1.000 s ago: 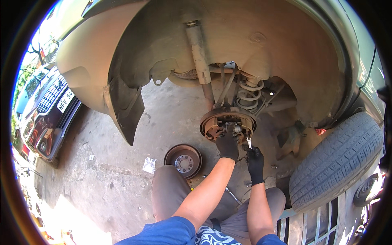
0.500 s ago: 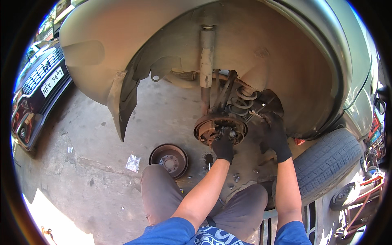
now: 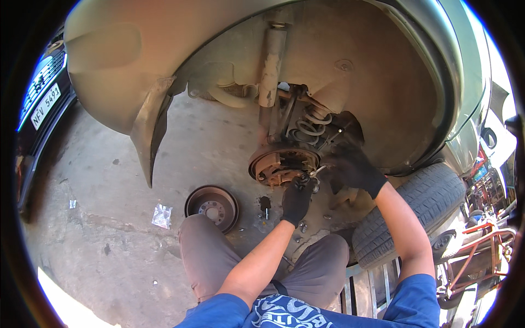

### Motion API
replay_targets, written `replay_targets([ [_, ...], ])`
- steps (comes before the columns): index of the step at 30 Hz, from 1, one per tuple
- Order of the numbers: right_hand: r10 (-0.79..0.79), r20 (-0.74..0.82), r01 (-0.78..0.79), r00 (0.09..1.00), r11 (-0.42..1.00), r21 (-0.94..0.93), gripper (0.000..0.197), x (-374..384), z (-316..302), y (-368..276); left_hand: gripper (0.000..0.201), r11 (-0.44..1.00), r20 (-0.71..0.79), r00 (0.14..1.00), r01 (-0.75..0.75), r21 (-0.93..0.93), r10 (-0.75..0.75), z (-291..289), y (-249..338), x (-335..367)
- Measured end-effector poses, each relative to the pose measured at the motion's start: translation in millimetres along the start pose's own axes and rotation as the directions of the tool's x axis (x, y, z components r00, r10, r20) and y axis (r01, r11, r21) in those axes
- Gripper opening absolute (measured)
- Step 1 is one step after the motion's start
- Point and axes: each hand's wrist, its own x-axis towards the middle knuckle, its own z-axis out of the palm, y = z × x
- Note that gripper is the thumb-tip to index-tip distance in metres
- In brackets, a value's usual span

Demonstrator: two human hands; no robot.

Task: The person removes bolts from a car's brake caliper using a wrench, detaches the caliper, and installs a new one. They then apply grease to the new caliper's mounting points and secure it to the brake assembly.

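My left hand (image 3: 297,201), in a black glove, is closed around a small dark metal part (image 3: 304,180) just in front of the lower right edge of the brake assembly (image 3: 268,162). The part's exact kind is hard to make out. My right hand (image 3: 355,170), gloved too, is closed on a thin, light metal tool (image 3: 319,170) whose end meets or nearly meets that part. Brown rusty brake shoes (image 3: 269,176) show in the assembly. Above it stand a shock absorber (image 3: 272,68) and a coil spring (image 3: 313,124).
A rusty brake drum (image 3: 227,205) lies on the concrete by my left knee, with a clear plastic packet (image 3: 162,216) further left. Several small metal pieces lie between my knees. A tyre (image 3: 410,213) lies at the right. The car's fender (image 3: 109,82) arches overhead.
My right hand has come left and lower with the tool, up to my left hand. The left hand has drawn the small part out from the brake's face toward me. The view has shifted slightly.
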Motion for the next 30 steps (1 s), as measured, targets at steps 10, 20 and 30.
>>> replay_targets([
  [10, -0.086, 0.220, 0.138, 0.972, 0.963, -0.231, 0.041, 38, -15, -4, 0.034, 0.992, 0.095, 0.992, -0.092, 0.084, 0.084, -10, 27, -8],
  [20, -0.125, 0.327, 0.195, 0.937, 0.962, -0.191, 0.022, 52, -16, -14, 0.034, 0.935, 0.125, 0.986, -0.149, 0.322, 0.114, -19, 9, 0],
  [30, -0.264, 0.300, 0.359, 0.917, 0.873, -0.329, 0.022, 53, -2, -18, 0.039, 0.836, 0.091, 0.970, -0.241, 0.493, 0.226, -27, 9, -1],
])
